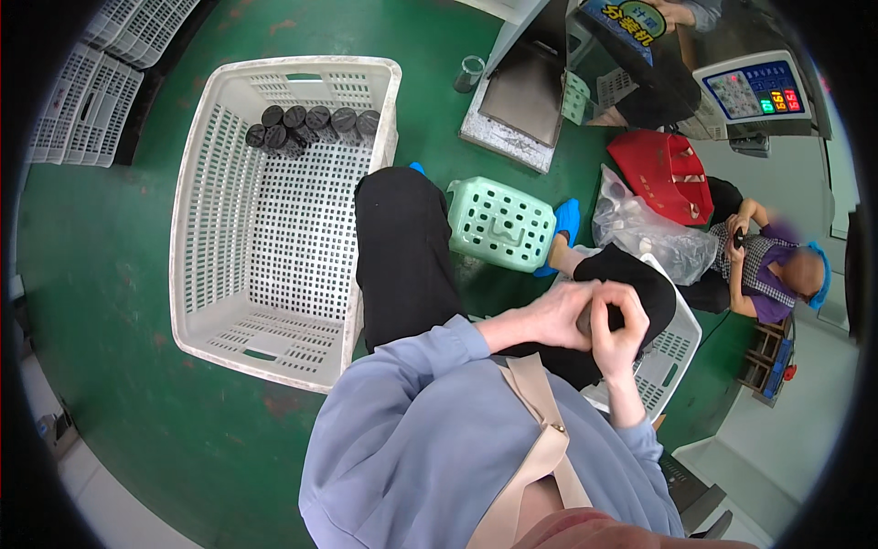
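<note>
"Grip?"
"Left hand [562, 316] meets right hand [626, 342]; whether they're clamping anything, can't tell. Black-lidded containers [344, 120]: in crate [194, 229], left of green stool [501, 218]."
"Writing?"
"Lettered sign [631, 26], lit display [753, 89], right of stool; green floor [128, 265]."

Just past three o'clock, the left hand [558, 313] and the right hand [626, 340] curl their fingers [624, 293] close together

On your left, the crate [215, 215] holds containers [317, 118] along its far edge, by the far-right corner. A stool [508, 229] sits before you, right of the crate; farther right lies a plastic bag [631, 217], a handbag [651, 174] behind it.
</note>
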A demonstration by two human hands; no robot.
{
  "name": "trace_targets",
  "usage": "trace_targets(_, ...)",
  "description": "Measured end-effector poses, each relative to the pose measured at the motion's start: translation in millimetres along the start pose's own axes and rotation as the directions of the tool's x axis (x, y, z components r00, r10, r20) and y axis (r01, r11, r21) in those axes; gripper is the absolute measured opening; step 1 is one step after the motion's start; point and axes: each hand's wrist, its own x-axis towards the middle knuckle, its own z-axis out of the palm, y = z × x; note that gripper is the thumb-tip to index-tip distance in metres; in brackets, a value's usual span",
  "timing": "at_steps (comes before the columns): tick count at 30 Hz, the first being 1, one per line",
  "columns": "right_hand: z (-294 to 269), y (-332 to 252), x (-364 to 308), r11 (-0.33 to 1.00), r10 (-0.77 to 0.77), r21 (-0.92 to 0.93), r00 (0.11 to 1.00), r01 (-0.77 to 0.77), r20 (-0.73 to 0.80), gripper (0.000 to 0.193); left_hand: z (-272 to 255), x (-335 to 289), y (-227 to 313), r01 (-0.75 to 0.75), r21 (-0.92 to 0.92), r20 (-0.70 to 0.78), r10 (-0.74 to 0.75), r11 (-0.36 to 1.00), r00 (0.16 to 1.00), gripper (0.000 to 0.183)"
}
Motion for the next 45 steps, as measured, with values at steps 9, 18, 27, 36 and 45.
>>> trace_targets(9, -8.1, -2.3, 33.0, 0.986, -0.103, 0.147, 0.975, 0.074, 0.198, 0.037, -27.1, 6.5, -6.2, 0.035, 0.165, -0.057, -0.025, 0.986, 0.998, 0.050)
trace_targets(18, 39.6, 15.1, 18.3, 0.969, 0.206, 0.182, 0.955, -0.168, -0.212, 0.005, 6.2, 6.7, -23.8, 0.003, 0.294, -0.342, 0.102, 0.956, 0.934, 0.037)
trace_targets(27, -20.5, -2.2, 31.4, 0.971, -0.226, 0.154, 0.922, 0.185, 0.316, 0.025, -21.8, 5.7, 7.0, 0.071, -0.156, 0.233, -0.033, 0.985, 0.972, 0.056)
trace_targets(36, 28.7, 21.8, 28.7, 0.986, 0.113, 0.113, 0.992, -0.119, 0.057, 0.007, -11.9, 3.4, -18.8, 0.048, 0.169, -0.234, -0.007, 0.984, 0.972, 0.052)
trace_targets(45, -7.4, 3.0, 11.4, 0.979, -0.055, 0.204, 0.974, 0.009, 0.221, 0.008, -20.2, 7.1, 14.0, 0.326, -0.346, 0.382, -0.185, 0.880, 0.905, 0.032)
